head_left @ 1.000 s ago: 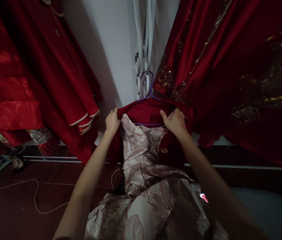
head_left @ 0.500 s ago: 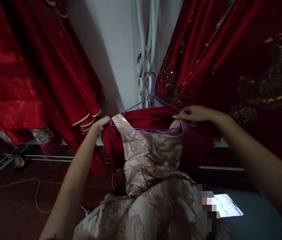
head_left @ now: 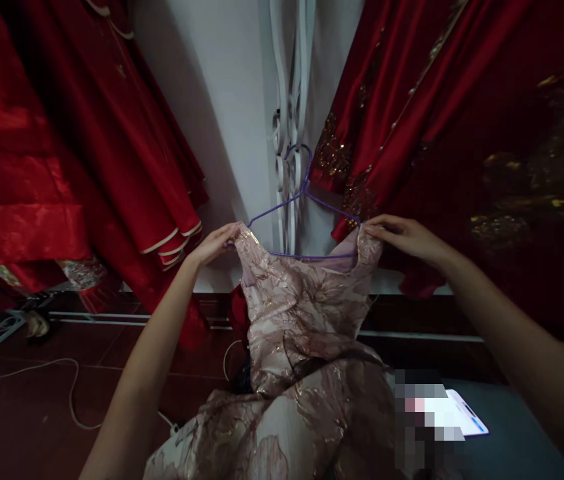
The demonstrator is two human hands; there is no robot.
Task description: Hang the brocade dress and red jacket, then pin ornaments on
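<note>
At the far left I see red garments [head_left: 127, 153], some edged with pale piping, hanging above a dark red floor [head_left: 22, 427]; a pair of shoes [head_left: 37, 325] sits low among them, and a thin white cable [head_left: 71, 393] loops across the tiles. Next comes the person's left hand [head_left: 216, 245], reaching in with thumb and fingers pinched on one shoulder strap of a pale pink, gold-threaded dress [head_left: 307, 300], right at the left corner of a purple hanger [head_left: 305, 189]. The dress's neckline dips just below the hanger's bottom edge, and its skirt spreads out beneath in heavy folds. The hanger's hook meets white scrolled metalwork [head_left: 303, 73] by the wall. At the hanger's right corner, the right hand [head_left: 407, 239] pinches the other strap between thumb and fingers. Farther right, a lit phone [head_left: 469, 415], partly blurred over, lies on a grey surface [head_left: 517, 427], below more red clothing [head_left: 402, 100] trimmed with gold sequins [head_left: 505, 227].
</note>
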